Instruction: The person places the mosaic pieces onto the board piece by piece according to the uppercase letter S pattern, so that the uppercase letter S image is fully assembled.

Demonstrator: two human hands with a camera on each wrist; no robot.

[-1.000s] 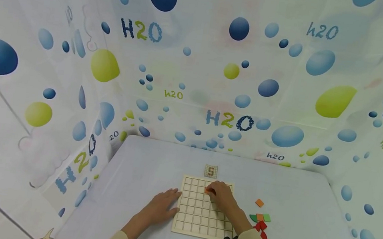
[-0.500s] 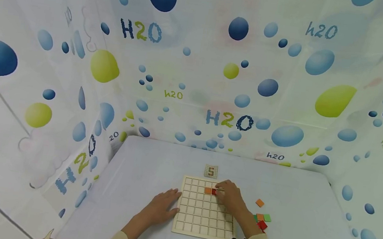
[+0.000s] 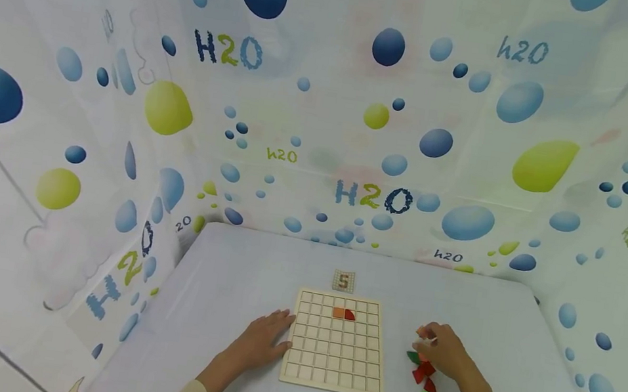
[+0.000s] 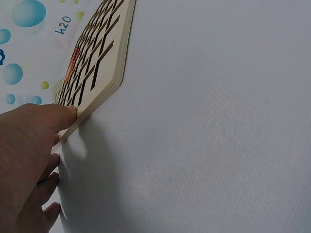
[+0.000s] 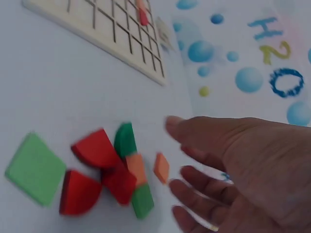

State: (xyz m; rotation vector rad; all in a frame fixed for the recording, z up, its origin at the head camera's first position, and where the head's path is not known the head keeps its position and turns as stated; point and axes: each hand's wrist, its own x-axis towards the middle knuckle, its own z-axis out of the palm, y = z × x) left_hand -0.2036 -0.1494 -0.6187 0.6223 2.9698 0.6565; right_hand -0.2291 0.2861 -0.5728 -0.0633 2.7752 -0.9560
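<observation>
A square wooden grid board (image 3: 334, 358) lies on the white table, with an orange square tile (image 3: 338, 312) and a red quarter-round tile (image 3: 350, 315) side by side in one of its upper rows. My left hand (image 3: 261, 340) rests at the board's left edge; in the left wrist view its thumb touches the rim. To the right, my right hand (image 3: 442, 351) hovers over the loose tiles, fingers slightly bent and apart. A single orange tile (image 5: 161, 168) lies just beyond its fingertips in the right wrist view, with nothing showing between thumb and fingers.
Beside the board lie several loose pieces: red tiles (image 5: 80, 192), a dark green rounded one (image 5: 126, 141) and a light green square (image 5: 36, 168). A small card with a gridded figure (image 3: 344, 281) sits behind the board. Patterned curtains (image 3: 327, 92) enclose the table.
The right hand has left the red quarter-round tile in the cell right of the orange one, then moved right to the loose tiles. The left hand has stayed at the board's edge.
</observation>
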